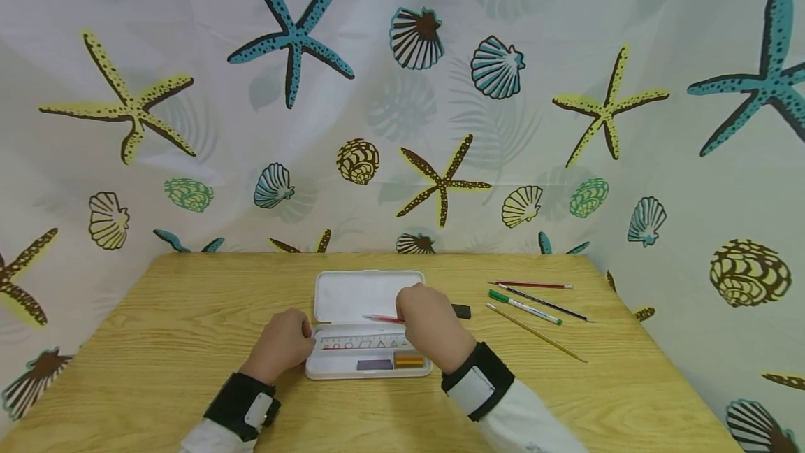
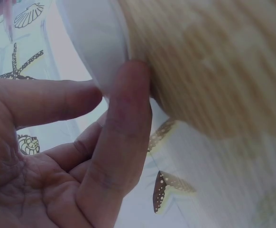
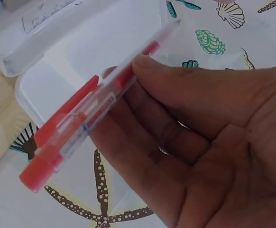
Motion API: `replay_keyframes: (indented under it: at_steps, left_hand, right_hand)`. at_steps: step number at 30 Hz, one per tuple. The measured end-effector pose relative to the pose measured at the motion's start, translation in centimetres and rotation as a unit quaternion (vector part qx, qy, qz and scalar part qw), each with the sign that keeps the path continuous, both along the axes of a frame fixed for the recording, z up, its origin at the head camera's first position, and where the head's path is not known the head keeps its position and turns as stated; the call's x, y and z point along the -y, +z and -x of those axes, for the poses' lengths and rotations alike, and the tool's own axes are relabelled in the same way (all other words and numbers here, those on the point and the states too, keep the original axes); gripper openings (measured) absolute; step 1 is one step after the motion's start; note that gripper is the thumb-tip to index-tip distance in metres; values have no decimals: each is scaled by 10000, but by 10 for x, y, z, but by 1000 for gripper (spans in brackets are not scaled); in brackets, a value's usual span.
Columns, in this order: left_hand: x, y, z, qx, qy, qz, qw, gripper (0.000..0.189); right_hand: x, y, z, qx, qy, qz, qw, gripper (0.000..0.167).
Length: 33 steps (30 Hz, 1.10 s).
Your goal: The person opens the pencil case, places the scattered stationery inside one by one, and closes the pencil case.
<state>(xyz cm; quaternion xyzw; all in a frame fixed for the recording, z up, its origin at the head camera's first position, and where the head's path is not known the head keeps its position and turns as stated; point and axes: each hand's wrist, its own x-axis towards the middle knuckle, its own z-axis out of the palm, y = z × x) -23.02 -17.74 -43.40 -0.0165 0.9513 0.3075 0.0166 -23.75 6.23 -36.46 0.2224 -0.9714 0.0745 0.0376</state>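
Observation:
A white pencil case lies with its lid folded back. Its left end is pinched between thumb and finger of my left hand; the left wrist view shows the white edge there. My right hand holds a red pen above the case, between thumb and fingers. The pen has a clear barrel, red clip and red end button, with its tip pointing left in the head view. Inside the case lie a clear ruler with cut-out shapes, a grey-purple block and an orange piece.
Right of the case lie a dark red pencil, a dark pencil, a green-capped pen and a yellowish pencil. A dark block sits behind the right hand. Patterned cloth hangs along the wooden table's back edge.

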Motion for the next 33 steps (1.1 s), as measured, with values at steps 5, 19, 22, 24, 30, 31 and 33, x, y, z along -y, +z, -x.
replay_keyframes:
  at_steps: [5, 19, 22, 24, 30, 31, 33]
  left_hand:
    - [0, 0, 0, -35, 19, 0, 10000, 5]
    - [1, -1, 0, 4, 24, 28, 10000, 7]
    - [1, 0, 0, -25, -6, 13, 10000, 7]
    - [1, 0, 0, -39, -24, 8, 10000, 7]
    - [2, -1, 0, -48, 9, 8, 10000, 8]
    - [2, -1, 1, -47, 9, 4, 10000, 8]
    - [2, -1, 1, -29, 8, 9, 10000, 8]
  right_hand:
    - [9, -4, -2, -79, 225, 121, 9996, 15]
    - [30, -28, -2, -52, 504, 73, 9987, 14]
    - [33, -29, -1, -130, 603, 30, 9981, 14]
    - [35, -30, 0, -190, 670, -1, 9976, 15]
    - [41, -36, 2, -135, 790, 15, 9968, 15]
    - [42, -38, 3, -127, 800, 7, 9967, 14]
    - [43, -41, 3, -105, 815, -32, 9966, 14]
